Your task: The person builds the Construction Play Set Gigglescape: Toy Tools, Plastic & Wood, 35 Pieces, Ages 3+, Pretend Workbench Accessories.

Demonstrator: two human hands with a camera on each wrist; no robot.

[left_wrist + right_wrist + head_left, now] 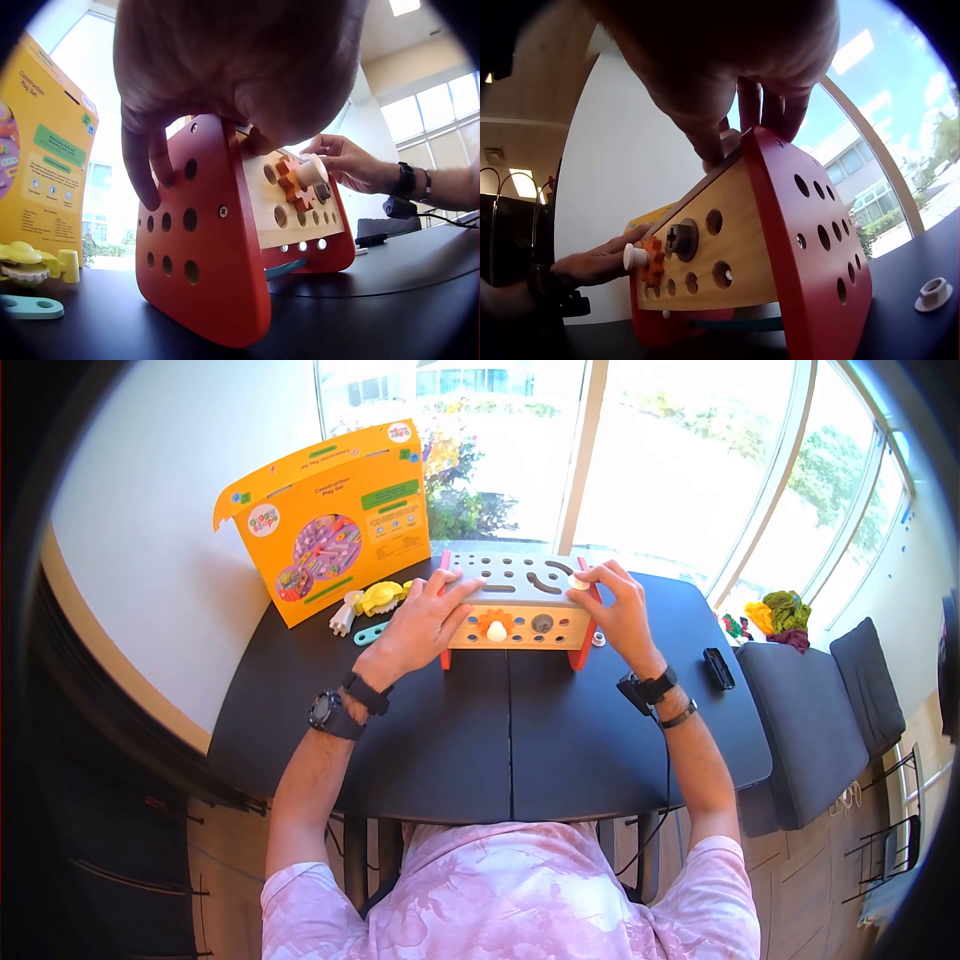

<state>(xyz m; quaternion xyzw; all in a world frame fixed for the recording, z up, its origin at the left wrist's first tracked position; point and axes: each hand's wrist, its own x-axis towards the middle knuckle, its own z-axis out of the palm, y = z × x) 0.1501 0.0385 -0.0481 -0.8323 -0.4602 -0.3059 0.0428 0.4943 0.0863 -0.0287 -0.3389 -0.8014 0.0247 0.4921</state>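
A toy workbench (520, 626) with a grey slotted top, a wooden front and red side panels (234, 292) stands on the table in front of me. My left hand (412, 628) grips its left end, with fingers over the red panel and the thumb at the front edge. With my right hand (624, 610) I pinch a small white peg (577, 582) at the top's right end; the fingers partly hide it. On the front, an orange gear (654, 262) carries a white peg (635, 257), beside a grey cross-slotted screw (681, 240).
A white flanged nut (933, 295) lies right of the workbench. Left are yellow toy parts (380, 598), a teal strip (370, 634) and a tall orange box (275, 550). A black object (718, 669) lies at the table's right; a cable (668, 760) hangs from my right wrist.
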